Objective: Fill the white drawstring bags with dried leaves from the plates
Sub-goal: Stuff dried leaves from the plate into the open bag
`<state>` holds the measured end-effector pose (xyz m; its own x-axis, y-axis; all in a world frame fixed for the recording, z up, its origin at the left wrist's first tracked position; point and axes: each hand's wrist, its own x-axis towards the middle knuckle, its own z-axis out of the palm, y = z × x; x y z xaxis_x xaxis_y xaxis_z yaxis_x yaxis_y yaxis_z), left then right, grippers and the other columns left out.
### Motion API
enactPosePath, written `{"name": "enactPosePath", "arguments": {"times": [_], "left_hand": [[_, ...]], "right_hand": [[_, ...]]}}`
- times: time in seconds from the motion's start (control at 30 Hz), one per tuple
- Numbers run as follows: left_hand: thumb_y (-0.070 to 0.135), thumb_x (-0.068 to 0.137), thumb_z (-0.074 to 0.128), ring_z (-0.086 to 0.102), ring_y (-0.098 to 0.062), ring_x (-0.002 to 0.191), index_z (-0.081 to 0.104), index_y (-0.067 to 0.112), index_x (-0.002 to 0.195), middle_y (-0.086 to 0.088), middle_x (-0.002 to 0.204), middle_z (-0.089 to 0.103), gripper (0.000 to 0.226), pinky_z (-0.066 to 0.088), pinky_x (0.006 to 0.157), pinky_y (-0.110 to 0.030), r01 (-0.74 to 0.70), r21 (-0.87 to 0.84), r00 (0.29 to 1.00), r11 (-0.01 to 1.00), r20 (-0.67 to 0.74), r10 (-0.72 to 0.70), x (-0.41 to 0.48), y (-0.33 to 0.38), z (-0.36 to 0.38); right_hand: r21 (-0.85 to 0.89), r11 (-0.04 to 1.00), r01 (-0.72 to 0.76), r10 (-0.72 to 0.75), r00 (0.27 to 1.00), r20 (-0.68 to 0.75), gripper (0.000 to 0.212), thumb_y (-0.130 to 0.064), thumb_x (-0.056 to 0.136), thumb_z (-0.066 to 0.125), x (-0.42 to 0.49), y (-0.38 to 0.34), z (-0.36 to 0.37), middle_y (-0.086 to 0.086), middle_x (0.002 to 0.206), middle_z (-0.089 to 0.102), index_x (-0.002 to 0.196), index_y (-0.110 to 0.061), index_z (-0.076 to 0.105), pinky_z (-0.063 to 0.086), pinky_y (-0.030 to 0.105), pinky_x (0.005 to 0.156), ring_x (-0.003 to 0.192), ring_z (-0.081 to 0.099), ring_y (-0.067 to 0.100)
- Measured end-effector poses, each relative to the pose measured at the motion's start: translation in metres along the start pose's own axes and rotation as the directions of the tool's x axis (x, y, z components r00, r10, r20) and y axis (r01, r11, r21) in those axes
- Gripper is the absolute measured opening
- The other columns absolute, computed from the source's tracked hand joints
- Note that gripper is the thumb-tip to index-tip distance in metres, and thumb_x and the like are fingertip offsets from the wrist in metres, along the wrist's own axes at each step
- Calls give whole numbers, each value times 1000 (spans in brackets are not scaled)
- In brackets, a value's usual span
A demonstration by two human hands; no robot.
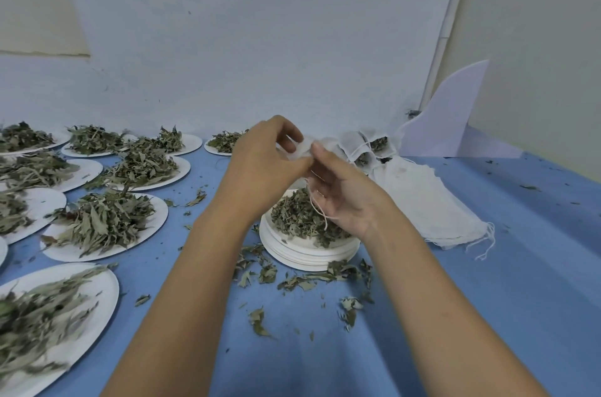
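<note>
Both hands pinch one white drawstring bag [305, 149], left hand [263, 165] and right hand [344, 195] each closed on its mouth. The leaf-heaped plate stack [309, 253] sits directly beneath that grip, nearer the right hand, so I judge the leaves lie straight down.

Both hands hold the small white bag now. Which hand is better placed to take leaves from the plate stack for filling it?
The right hand, probably. It hangs directly over the leaves on the plate stack; the left hand sits higher and can hold the bag.
</note>
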<state>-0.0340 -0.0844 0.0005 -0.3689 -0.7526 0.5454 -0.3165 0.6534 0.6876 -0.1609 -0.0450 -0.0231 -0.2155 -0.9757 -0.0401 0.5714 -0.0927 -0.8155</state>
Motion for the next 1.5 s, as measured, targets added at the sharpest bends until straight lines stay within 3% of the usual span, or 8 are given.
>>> {"name": "enactPosePath", "arguments": {"times": [0.3, 0.47, 0.67, 0.8, 0.93, 1.03, 1.27, 1.5], "left_hand": [[18, 86, 66, 54, 9, 61, 68, 22, 84, 16, 73, 62, 5, 40, 53, -6, 45, -22, 998, 999, -38, -46, 2, -2, -5], [10, 85, 56, 50, -6, 61, 58, 16, 93, 7, 70, 55, 10, 42, 56, -24, 66, 54, 964, 996, -261, -50, 1, -2, -6], [1, 86, 45, 52, -23, 70, 48, 17, 89, -3, 82, 55, 17, 45, 63, -43, -73, 178, 980, 981, -168, 103, 0, 0, 0], [-3, 88, 45, 52, -16, 80, 64, 18, 83, -1, 97, 53, 29, 31, 66, -19, -101, 204, 983, 974, -130, 129, 2, -5, 1], [0, 91, 44, 54, -14, 95, 65, 12, 120, -3, 110, 59, 37, 34, 77, -15, -134, 329, 983, 935, -72, 167, 2, -6, 0], [5, 92, 45, 54, -17, 100, 64, 17, 121, 1, 110, 61, 37, 39, 73, -27, -174, 425, 978, 888, -27, 205, 0, -4, -1], [32, 94, 53, 51, -14, 101, 69, 22, 110, 6, 107, 63, 25, 32, 66, -26, -134, 571, 974, 810, -76, 214, 0, -8, -4], [15, 95, 53, 57, -23, 94, 59, 23, 127, -2, 118, 53, 33, 39, 68, -32, -8, 495, 994, 869, -94, 63, -2, -15, 2]], "right_hand": [[-402, 884, 238, -249, 968, 24, 26, -11, 88, 66, -6, -5, 4, -4, 65, 65, 63, -20, 66, 51, 15, 69, 66, 64, 6], [-526, 803, 279, -413, 898, -153, 8, -7, 86, 61, -5, 0, 9, 0, 68, 66, 88, -14, 60, 54, 22, 63, 57, 63, 7], [-753, 480, 451, -703, 711, -23, 29, 1, 81, 58, -7, 7, 9, -4, 97, 59, 78, -25, 46, 49, 22, 62, 62, 59, 6], [-792, 355, 496, -757, 650, 67, 38, 7, 82, 52, -6, 7, 10, -16, 104, 54, 70, -28, 58, 50, 21, 78, 91, 61, 8], [-942, -9, 334, -752, 619, 227, 39, 0, 89, 51, -5, 11, 8, -6, 126, 53, 109, -26, 70, 46, 22, 78, 104, 54, 8], [-947, -172, 270, -717, 625, 308, 32, -10, 89, 53, -4, 14, 7, -4, 132, 51, 111, -24, 70, 42, 27, 73, 109, 51, 13], [-938, -128, 322, -727, 613, 310, 30, -22, 99, 48, -1, 15, 7, 3, 90, 65, 88, -6, 71, 27, 17, 67, 79, 50, 10], [-949, 35, 313, -669, 713, 211, 23, -8, 90, 58, 3, 24, 6, 2, 105, 66, 109, -12, 71, 38, 13, 83, 89, 58, 11]]}}
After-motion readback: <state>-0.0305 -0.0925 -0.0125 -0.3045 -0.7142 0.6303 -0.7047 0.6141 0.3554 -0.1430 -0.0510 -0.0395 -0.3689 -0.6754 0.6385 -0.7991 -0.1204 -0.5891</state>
